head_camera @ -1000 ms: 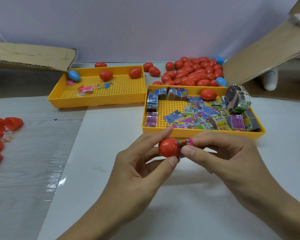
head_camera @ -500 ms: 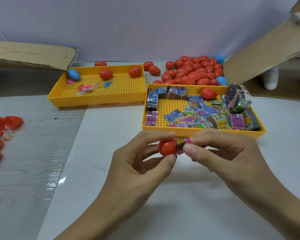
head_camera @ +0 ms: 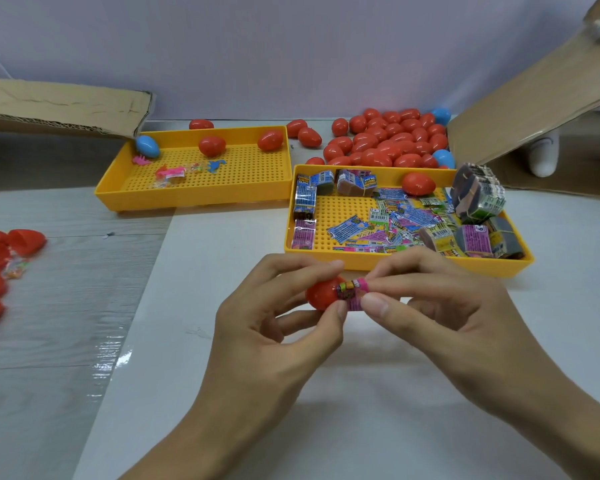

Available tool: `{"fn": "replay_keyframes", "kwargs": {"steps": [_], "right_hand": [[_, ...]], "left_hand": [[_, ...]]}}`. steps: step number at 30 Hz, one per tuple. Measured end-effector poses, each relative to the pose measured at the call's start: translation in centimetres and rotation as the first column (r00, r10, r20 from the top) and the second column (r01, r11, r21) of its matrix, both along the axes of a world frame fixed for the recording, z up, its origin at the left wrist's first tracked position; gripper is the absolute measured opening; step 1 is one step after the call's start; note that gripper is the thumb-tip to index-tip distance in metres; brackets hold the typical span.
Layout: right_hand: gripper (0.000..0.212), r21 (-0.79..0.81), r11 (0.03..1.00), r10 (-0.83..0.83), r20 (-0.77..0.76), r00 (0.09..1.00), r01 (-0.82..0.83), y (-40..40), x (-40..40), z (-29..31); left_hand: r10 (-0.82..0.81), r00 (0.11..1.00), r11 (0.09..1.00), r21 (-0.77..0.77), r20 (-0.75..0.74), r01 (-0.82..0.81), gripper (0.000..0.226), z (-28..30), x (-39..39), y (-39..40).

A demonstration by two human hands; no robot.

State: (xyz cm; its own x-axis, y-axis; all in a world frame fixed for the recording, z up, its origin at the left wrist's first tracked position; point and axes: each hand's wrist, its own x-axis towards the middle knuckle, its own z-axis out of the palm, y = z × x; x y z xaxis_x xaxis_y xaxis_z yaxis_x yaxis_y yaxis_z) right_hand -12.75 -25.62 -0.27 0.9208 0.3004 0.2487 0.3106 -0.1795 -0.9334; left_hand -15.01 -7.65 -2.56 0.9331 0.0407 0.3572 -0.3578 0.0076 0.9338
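Red egg (head_camera: 321, 293) pinched in left hand (head_camera: 274, 327), right hand (head_camera: 440, 313) pinching its paper roll (head_camera: 353, 293).

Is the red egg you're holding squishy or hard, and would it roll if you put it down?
Probably hard: the red egg shows no dent where the left hand pinches it. Likely light: that pinch carries it, while the right hand pinches the folded paper. Its glossy, rounded shell would likely roll on the flat white table.
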Motion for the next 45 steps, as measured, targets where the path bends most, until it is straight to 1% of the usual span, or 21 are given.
{"fn": "replay_keyframes", "kwargs": {"steps": [3,6,10,14,18,23,25,27,28,30,32,33,35,37,40,42,45], "right_hand": [[0.016,0.012,1.0,-0.023,-0.026,0.999,0.023,-0.1,0.1,0.2],[0.009,0.058,0.998,-0.027,-0.076,0.997,0.031,-0.2,0.3,0.4],[0.018,0.112,0.994,0.018,-0.129,0.992,-0.003,-0.2,0.4,0.5],[0.022,0.15,0.989,0.027,-0.167,0.986,-0.002,-0.2,0.3,0.6],[0.021,0.152,0.988,0.046,-0.181,0.982,-0.018,-0.3,0.2,0.9],[0.02,0.097,0.995,0.014,-0.079,0.997,-0.007,-0.5,0.1,1.3],[0.018,0.052,0.999,-0.003,-0.029,1.0,0.004,-0.5,0.0,1.2],[0.01,0.011,0.999,-0.048,0.026,0.999,0.047,-0.5,0.0,1.0],[0.005,-0.014,0.996,-0.087,0.074,0.993,0.088,-0.5,0.0,0.9],[0.008,-0.089,0.978,-0.158,0.261,0.952,0.187,-0.4,-0.2,0.9],[0.003,-0.142,0.962,-0.152,0.428,0.891,0.232,-0.3,-0.6,0.9],[0.003,-0.166,0.954,-0.142,0.487,0.862,0.251,-0.2,-0.8,0.8],[0.001,-0.198,0.936,-0.138,0.553,0.821,0.291,-0.3,-1.0,0.7],[0.005,-0.213,0.925,-0.139,0.578,0.804,0.314,-0.3,-1.1,0.7],[0.008,-0.206,0.937,-0.124,0.559,0.82,0.283,-0.4,-1.1,0.8],[0.007,-0.19,0.941,-0.142,0.533,0.834,0.282,-0.4,-1.1,0.8],[0.007,-0.171,0.944,-0.163,0.501,0.85,0.282,-0.3,-1.1,0.8]], "left_hand": [[-0.012,1.0,1.0,-0.004,0.014,0.012,0.038,0.0,-0.1,-0.1],[-0.009,0.999,1.0,0.002,0.033,0.009,0.039,0.1,-0.2,-0.2],[0.045,0.996,0.998,0.036,0.079,-0.048,0.035,0.3,-0.5,-0.2],[0.065,0.982,0.99,0.113,0.175,-0.085,0.039,0.5,-0.5,-0.2],[0.043,0.981,0.993,0.096,0.189,-0.062,0.04,0.4,-0.5,-0.3],[0.068,0.981,0.992,0.091,0.181,-0.085,0.039,0.3,-0.4,-0.3],[0.057,0.981,0.993,0.092,0.184,-0.075,0.039,0.3,-0.5,-0.3],[0.038,0.98,0.993,0.101,0.197,-0.059,0.039,0.3,-0.5,-0.3],[0.032,0.978,0.993,0.108,0.207,-0.056,0.038,0.3,-0.5,-0.4],[0.032,0.975,0.991,0.117,0.218,-0.059,0.034,0.3,-0.5,-0.4],[0.042,0.975,0.991,0.118,0.219,-0.069,0.032,0.3,-0.6,-0.5],[0.047,0.973,0.99,0.122,0.224,-0.076,0.031,0.3,-0.6,-0.5],[0.055,0.967,0.985,0.146,0.248,-0.093,0.028,0.4,-0.7,-0.6],[0.068,0.96,0.978,0.173,0.27,-0.118,0.028,0.5,-0.8,-0.6],[0.082,0.951,0.966,0.21,0.299,-0.15,0.029,0.7,-0.7,-0.6],[0.084,0.951,0.967,0.205,0.296,-0.149,0.027,0.8,-0.7,-0.5],[0.071,0.959,0.977,0.175,0.275,-0.123,0.029,0.7,-0.7,-0.5]]}}
